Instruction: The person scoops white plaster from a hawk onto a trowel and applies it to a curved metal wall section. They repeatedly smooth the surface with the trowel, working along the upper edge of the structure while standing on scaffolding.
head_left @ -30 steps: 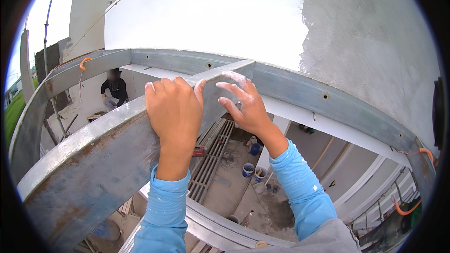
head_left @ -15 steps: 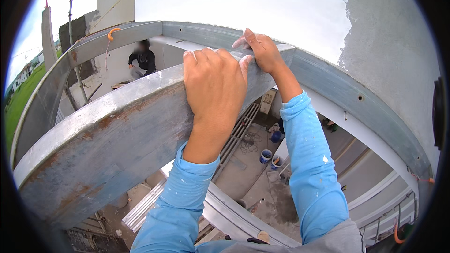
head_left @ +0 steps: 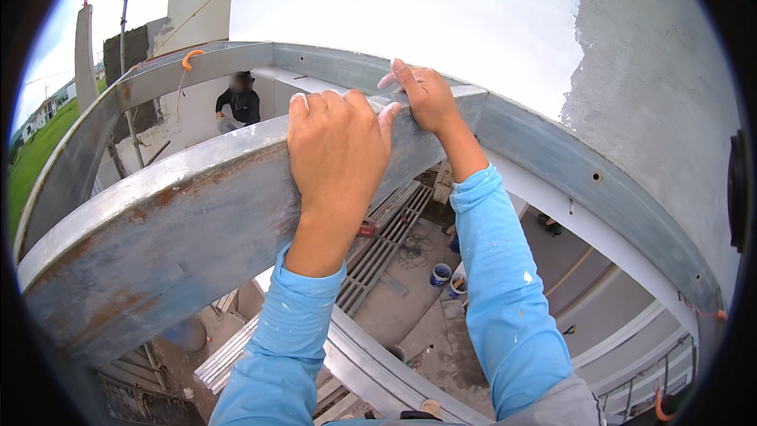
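Observation:
A grey steel beam (head_left: 173, 244) with rust streaks and a pale top edge runs from the near left to the wall. My left hand (head_left: 335, 146) is closed over its top edge, fingers hooked across it and thumb on the right. Farther along, close to where the beam meets the wall-side beam (head_left: 583, 166), my right hand (head_left: 426, 99) curls over the same edge. Its fingers are bent leftward, partly hidden behind the beam. White dust or paint marks the fingertips of both hands.
Far below lie a floor with two buckets (head_left: 441, 274), a coiled cable (head_left: 415, 251) and long metal bars (head_left: 386, 244). A person in dark clothes (head_left: 239, 102) sits beyond the beam. An orange hook (head_left: 192, 57) hangs on the far beam. A partly white wall (head_left: 410, 0) rises ahead.
My view has shifted slightly, so both hands and the beam's wall end appear a little farther left and lower. Both hands keep their hold on the beam.

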Demonstrator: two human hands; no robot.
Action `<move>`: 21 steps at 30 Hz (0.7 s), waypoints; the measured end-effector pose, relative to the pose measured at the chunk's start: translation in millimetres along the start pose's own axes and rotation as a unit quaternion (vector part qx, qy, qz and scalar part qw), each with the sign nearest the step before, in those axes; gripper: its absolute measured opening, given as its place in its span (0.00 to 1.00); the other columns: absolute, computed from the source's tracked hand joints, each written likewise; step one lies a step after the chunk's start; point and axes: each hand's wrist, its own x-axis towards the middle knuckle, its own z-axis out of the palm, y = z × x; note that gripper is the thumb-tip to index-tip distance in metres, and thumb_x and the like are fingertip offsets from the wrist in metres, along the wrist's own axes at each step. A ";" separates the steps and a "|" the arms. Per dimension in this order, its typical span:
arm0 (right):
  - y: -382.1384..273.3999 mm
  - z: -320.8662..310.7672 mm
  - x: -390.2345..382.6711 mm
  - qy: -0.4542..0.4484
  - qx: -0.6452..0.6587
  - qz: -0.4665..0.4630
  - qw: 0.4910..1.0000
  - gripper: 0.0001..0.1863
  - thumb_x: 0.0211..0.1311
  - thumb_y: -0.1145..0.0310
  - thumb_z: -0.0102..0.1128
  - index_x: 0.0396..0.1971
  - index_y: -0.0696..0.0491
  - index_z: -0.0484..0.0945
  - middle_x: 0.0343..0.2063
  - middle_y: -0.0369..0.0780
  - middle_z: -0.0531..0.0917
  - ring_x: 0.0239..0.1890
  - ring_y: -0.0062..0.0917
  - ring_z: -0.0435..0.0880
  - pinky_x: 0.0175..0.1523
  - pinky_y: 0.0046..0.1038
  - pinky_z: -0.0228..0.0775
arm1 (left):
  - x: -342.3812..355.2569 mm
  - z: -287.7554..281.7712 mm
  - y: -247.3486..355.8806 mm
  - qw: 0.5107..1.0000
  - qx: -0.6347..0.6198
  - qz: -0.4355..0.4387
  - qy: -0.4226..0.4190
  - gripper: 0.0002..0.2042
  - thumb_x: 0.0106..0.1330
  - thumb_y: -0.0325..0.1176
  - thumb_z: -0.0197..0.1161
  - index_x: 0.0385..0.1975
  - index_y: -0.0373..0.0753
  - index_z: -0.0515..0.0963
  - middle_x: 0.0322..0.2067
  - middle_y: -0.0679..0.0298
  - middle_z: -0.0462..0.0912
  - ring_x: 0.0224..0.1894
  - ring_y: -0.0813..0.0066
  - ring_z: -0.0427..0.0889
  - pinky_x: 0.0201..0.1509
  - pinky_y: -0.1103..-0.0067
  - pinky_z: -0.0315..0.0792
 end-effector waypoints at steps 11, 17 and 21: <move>12.0 -10.9 -3.6 0.031 -0.036 -0.029 0.998 0.37 0.68 0.37 0.38 0.21 0.53 0.85 0.23 0.48 0.84 0.32 0.46 0.83 0.40 0.43 0.72 | 2.6 -0.1 20.6 0.995 0.099 0.030 -0.007 0.20 0.66 0.53 0.58 0.23 0.42 0.80 0.19 0.64 0.80 0.26 0.67 0.80 0.42 0.71 0.70; 11.0 0.4 -2.8 0.043 -0.054 -0.060 0.996 0.37 0.68 0.38 0.38 0.21 0.54 0.85 0.19 0.50 0.83 0.26 0.46 0.82 0.36 0.42 0.73 | -4.2 6.2 20.1 0.981 0.187 0.040 0.030 0.22 0.67 0.57 0.56 0.29 0.44 0.85 0.22 0.63 0.84 0.27 0.69 0.83 0.44 0.72 0.72; 20.4 12.5 -6.8 0.105 -0.015 -0.092 0.990 0.33 0.66 0.41 0.45 0.19 0.56 0.84 0.17 0.50 0.82 0.21 0.46 0.82 0.29 0.46 0.73 | -9.9 13.7 6.0 0.967 0.239 0.070 0.052 0.24 0.65 0.62 0.55 0.34 0.47 0.86 0.23 0.64 0.85 0.26 0.69 0.83 0.40 0.73 0.74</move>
